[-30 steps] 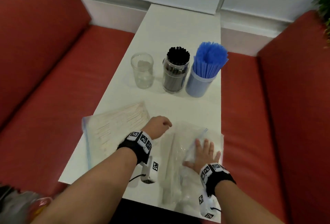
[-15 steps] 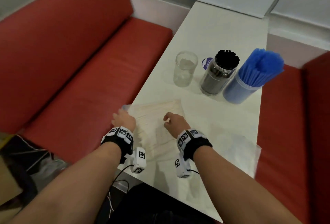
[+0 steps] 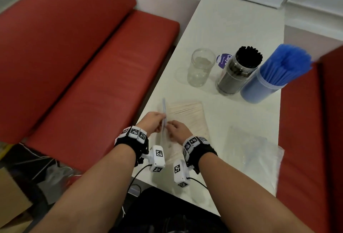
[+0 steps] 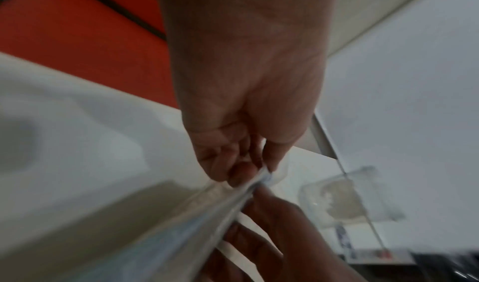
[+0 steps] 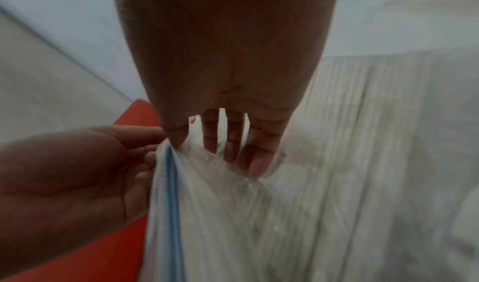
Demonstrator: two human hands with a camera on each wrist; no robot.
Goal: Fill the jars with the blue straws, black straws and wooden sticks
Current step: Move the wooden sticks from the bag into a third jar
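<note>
A clear zip bag (image 3: 187,115) of wooden sticks lies at the table's near left edge. My left hand (image 3: 154,121) and right hand (image 3: 176,129) both pinch its blue zip edge (image 5: 171,184), one on each side, lifting that edge off the table. In the left wrist view my left hand (image 4: 246,171) pinches the bag's rim (image 4: 228,200). Behind stand an empty glass jar (image 3: 201,67), a jar of black straws (image 3: 239,73) and a jar of blue straws (image 3: 272,76).
An empty crumpled clear bag (image 3: 254,151) lies at the near right of the white table (image 3: 232,26). A purple round sticker (image 3: 223,60) sits between the jars. Red bench seats (image 3: 92,84) flank the table on both sides.
My right hand left the empty bag and crossed to the stick bag. Both hands now pinch the bag's zip edge and have raised it. The head view swung left.
</note>
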